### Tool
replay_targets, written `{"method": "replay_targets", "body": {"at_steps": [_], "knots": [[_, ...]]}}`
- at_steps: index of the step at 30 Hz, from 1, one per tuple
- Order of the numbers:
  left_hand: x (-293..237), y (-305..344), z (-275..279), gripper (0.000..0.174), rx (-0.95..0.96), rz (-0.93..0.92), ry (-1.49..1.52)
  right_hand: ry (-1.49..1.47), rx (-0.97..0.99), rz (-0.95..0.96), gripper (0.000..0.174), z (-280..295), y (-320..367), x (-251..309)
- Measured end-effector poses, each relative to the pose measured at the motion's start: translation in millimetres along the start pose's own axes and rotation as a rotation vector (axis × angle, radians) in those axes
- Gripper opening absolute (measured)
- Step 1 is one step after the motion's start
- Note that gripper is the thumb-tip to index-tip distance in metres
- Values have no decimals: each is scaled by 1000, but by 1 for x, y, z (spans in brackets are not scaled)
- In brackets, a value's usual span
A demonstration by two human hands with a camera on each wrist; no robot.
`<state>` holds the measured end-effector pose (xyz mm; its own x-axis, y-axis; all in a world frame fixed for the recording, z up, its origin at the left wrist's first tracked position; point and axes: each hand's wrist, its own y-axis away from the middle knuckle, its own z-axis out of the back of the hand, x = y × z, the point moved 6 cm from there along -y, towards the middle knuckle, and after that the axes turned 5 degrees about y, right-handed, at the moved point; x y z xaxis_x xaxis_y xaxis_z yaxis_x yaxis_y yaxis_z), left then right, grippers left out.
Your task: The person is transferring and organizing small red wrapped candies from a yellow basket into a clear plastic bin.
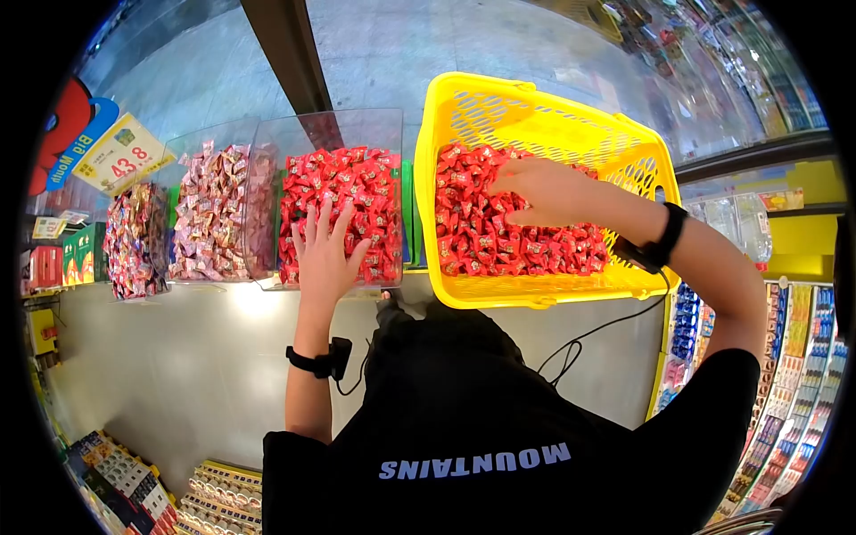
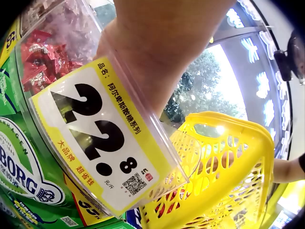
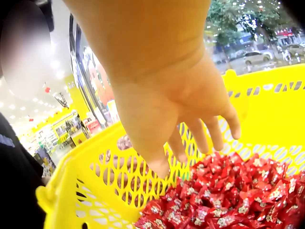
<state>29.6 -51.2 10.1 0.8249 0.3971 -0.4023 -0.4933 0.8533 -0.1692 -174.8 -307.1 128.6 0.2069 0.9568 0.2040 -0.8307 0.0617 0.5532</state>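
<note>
In the head view, a clear bin of red-wrapped candies (image 1: 383,192) stands left of a yellow basket (image 1: 544,292) that holds a wide heap of the same red candies (image 1: 535,254). The left hand (image 1: 326,252) lies over the bin's candies with its fingers spread. Over the left part of the basket's heap is the right hand (image 1: 548,192). The right wrist view shows the right hand (image 3: 176,109) above the candies (image 3: 228,195), fingers apart and slightly bent, nothing in them. In the left wrist view the bin's wall and price card (image 2: 95,138) hide the left fingers.
Bins of pink-wrapped candies (image 1: 214,209) and mixed candies (image 1: 134,236) stand further left, beside a price sign (image 1: 125,160). Green boxes (image 2: 24,167) sit below the bin. Shelves of goods (image 1: 794,383) line the right side. A black cable (image 1: 588,334) hangs from the right wrist.
</note>
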Motion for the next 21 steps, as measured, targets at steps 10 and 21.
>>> {"method": "replay_targets", "body": {"at_steps": [10, 21], "knots": [[1, 3, 5, 41, -189, -44, 139, 341, -333, 56, 25, -60, -74, -5], [-67, -8, 95, 44, -270, -279, 382, -463, -681, 253, 24, 57, 22, 57]]}}
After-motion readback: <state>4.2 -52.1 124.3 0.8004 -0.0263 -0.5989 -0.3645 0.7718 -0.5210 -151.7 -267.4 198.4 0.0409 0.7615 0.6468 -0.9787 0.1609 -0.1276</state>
